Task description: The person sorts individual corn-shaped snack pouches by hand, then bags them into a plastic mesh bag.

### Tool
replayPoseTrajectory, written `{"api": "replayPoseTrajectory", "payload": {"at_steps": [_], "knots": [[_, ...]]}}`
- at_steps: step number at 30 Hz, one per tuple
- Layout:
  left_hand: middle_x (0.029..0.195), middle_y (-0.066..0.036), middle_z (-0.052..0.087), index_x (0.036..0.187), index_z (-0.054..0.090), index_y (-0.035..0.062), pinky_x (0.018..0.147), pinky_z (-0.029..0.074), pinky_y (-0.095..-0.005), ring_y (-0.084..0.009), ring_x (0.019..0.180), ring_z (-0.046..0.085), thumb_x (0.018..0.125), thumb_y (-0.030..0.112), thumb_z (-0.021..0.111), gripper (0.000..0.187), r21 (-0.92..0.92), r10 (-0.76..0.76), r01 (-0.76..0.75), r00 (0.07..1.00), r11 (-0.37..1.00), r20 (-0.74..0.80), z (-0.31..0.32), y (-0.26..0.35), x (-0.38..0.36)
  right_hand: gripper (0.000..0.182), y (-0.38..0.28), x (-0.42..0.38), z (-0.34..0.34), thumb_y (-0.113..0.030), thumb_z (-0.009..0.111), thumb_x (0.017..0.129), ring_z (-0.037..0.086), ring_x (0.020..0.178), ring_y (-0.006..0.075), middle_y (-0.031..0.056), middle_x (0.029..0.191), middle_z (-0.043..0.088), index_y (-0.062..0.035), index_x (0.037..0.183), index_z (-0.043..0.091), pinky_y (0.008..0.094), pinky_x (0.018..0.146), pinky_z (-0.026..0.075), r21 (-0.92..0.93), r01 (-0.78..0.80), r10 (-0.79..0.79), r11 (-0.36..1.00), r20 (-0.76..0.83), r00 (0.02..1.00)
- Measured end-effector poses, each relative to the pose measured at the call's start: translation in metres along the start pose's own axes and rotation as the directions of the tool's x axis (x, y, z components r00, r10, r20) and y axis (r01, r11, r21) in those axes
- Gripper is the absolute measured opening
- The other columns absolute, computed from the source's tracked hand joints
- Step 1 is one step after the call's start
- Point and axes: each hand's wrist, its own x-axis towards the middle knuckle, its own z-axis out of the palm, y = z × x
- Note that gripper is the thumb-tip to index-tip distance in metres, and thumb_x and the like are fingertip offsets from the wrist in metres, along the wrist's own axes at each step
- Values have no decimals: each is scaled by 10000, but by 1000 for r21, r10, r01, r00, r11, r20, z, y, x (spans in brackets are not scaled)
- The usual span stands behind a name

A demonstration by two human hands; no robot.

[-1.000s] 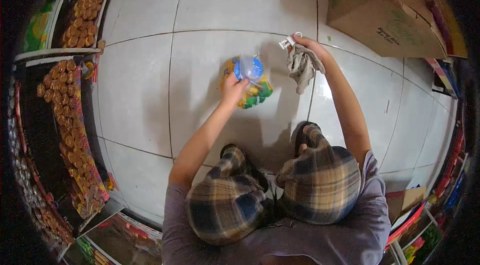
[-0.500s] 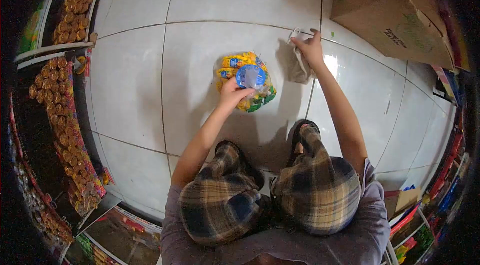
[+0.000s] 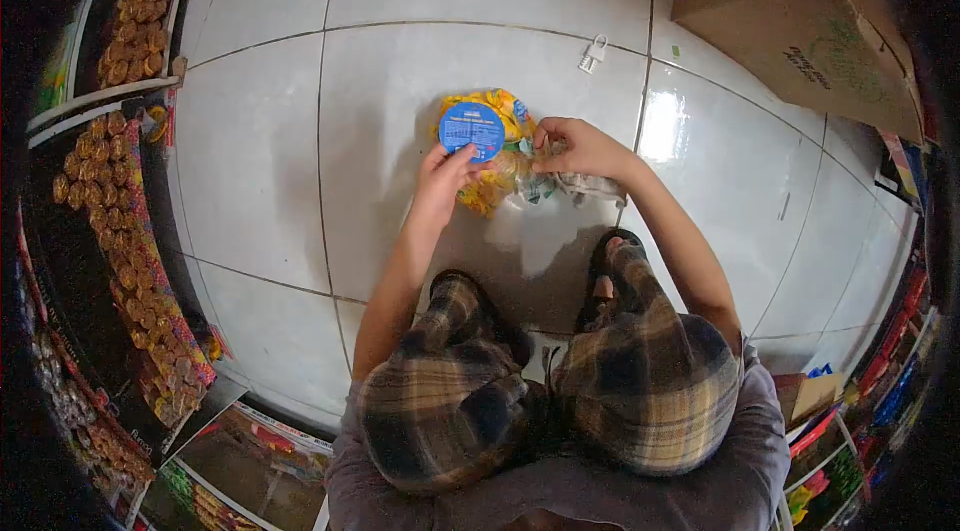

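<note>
My left hand (image 3: 447, 179) pinches the lower edge of a round blue label card (image 3: 470, 131) with small print. Under and behind it, a clear plastic bag of yellow packets (image 3: 512, 111) rests on the tiled floor. My right hand (image 3: 580, 153) is beside the bag, its fingers curled against the clear plastic. A greyish cloth (image 3: 592, 187) hangs out beneath that hand, seemingly gripped in it. Whether the fingertips also pinch the plastic is hard to make out. Beyond the right hand, a small white padlock-shaped piece (image 3: 592, 55) lies on the tiles.
A large cardboard box (image 3: 790, 21) stands at the upper right. Along the left, shelves hold rows of gold-wrapped items (image 3: 125, 251). More colourful goods line the right edge (image 3: 895, 351). My plaid-covered knees (image 3: 640, 391) are at the bottom.
My right hand has moved down and left from the white piece to the bag, with the cloth shifting along. The blue label card has moved slightly left and now faces up more squarely.
</note>
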Motion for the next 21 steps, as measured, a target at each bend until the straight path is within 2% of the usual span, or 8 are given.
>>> {"api": "replayPoseTrajectory", "payload": {"at_steps": [2, 6, 8, 12, 14, 15, 17, 21], "knots": [[861, -56, 562, 931, 509, 41, 622, 410, -265, -157, 747, 550, 766, 124, 499, 185, 4, 1, -1, 1000, 1000, -30, 2, 3, -3, 249, 2, -2, 6, -195, 631, 662, 456, 685, 100, 18, 689, 506, -26, 803, 515, 230, 639, 365, 69, 113, -110, 991, -47, 993], [818, -43, 566, 892, 521, 54, 590, 387, -228, -139, 716, 554, 763, 116, 506, 144, 0, 17, -17, 1000, 1000, -11, 6, 5, -8, 232, -14, -3, 13, -182, 607, 693, 472, 722, 93, 16, 733, 532, -12, 834, 538, 217, 659, 370, 197, 116, -112, 974, -32, 993], [810, -40, 566, 889, 523, 55, 587, 385, -225, -132, 704, 548, 761, 114, 507, 141, 12, 9, -9, 1000, 1000, 0, 5, 3, -9, 243, -20, -4, 16, -172, 587, 716, 488, 761, 90, 20, 798, 550, -1, 884, 551, 210, 700, 374, 523, -9, -11, 852, 35, 999], [768, -17, 562, 860, 539, 58, 577, 378, -209, -91, 653, 509, 753, 117, 519, 123, 113, 18, -32, 992, 993, 122, 6, 1, -11, 250, -13, 3, 21, -161, 572, 729, 494, 764, 90, 24, 815, 555, 4, 916, 549, 217, 726, 377, 637, -56, 60, 769, 16, 998], [754, -10, 560, 851, 542, 58, 574, 375, -204, -79, 640, 496, 748, 120, 526, 122, 150, 8, -29, 990, 988, 139, 7, 0, -13, 214, -12, 3, 22, -156, 574, 727, 504, 752, 94, 32, 814, 561, -1, 874, 564, 219, 726, 383, 762, 62, 23, 644, -100, 995], [745, -4, 557, 844, 545, 52, 575, 376, -202, -72, 640, 492, 744, 121, 533, 122, 178, 4, -23, 994, 984, 109, 7, -1, -13, 214, -10, 3, 22, -156, 574, 727, 504, 752, 94, 32, 814, 561, -1, 874, 564, 219, 726, 383, 763, 61, 25, 643, -101, 995], [735, 1, 555, 836, 549, 46, 577, 377, -200, -65, 641, 487, 740, 121, 540, 122, 211, -5, -12, 997, 978, 80, 7, -1, -14, 169, -5, 4, 21, -127, 577, 715, 507, 747, 94, 28, 794, 567, -2, 829, 577, 213, 716, 385, 586, 83, 66, 806, -229, 971], [728, 8, 549, 830, 555, 37, 590, 382, -196, -56, 638, 475, 740, 107, 542, 115, 346, 82, -120, 989, 931, 121, 4, -2, -14, 132, -7, -4, 9, -92, 561, 699, 512, 746, 95, 36, 761, 577, -5, 794, 585, 209, 713, 384, 587, 143, 103, 797, -365, 925]]}}
